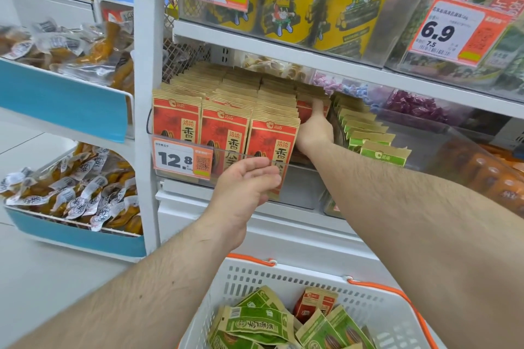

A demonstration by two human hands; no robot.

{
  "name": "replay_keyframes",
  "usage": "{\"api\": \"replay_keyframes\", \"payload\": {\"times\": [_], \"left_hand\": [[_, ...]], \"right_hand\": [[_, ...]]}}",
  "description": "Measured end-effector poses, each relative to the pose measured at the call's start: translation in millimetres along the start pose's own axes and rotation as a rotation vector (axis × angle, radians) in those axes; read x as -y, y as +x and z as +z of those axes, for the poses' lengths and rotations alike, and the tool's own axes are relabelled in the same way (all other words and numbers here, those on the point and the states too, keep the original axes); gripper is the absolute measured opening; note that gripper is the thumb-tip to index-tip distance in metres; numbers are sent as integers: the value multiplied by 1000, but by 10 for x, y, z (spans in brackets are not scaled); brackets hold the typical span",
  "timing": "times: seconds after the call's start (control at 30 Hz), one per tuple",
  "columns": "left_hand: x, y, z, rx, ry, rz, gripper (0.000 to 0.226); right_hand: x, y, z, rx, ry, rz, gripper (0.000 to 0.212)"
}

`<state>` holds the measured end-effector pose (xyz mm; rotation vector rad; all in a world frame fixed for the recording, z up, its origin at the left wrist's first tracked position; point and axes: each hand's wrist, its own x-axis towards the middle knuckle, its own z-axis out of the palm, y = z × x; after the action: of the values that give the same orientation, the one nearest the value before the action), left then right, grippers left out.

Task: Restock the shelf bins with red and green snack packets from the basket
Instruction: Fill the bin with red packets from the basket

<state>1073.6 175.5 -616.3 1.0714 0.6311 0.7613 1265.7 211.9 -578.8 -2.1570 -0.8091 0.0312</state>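
Note:
Rows of red snack packets (224,122) stand upright in a clear shelf bin (300,166). My right hand (314,129) reaches deep into the bin's right side and holds a red packet (307,110) at the end of the rows. My left hand (243,193) rests with loosely curled fingers on the bin's clear front edge. A row of green packets (368,139) stands in the neighbouring bin to the right. Below, a white basket (283,280) with orange handles holds several green packets (255,320) and a red one (314,303).
A 12.8 price tag (181,159) hangs on the bin front. Yellow cans (312,3) fill the shelf above. To the left, a blue-fronted rack (65,99) holds bagged snacks. Purple sweets (411,106) lie in bins behind.

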Motion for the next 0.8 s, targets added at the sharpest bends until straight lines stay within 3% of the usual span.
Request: {"api": "replay_keyframes", "payload": {"times": [0.1,0.6,0.8], "left_hand": [[19,1,9,5,15,-3,31],[115,-56,90,59,119,-19,30],[313,-167,207,171,249,-72,33]], "right_hand": [[-25,-11,18,7,4,-12,44],[94,-260,-219,-1,120,60,39],[-14,-836,-490,-114,213,-228,26]]}}
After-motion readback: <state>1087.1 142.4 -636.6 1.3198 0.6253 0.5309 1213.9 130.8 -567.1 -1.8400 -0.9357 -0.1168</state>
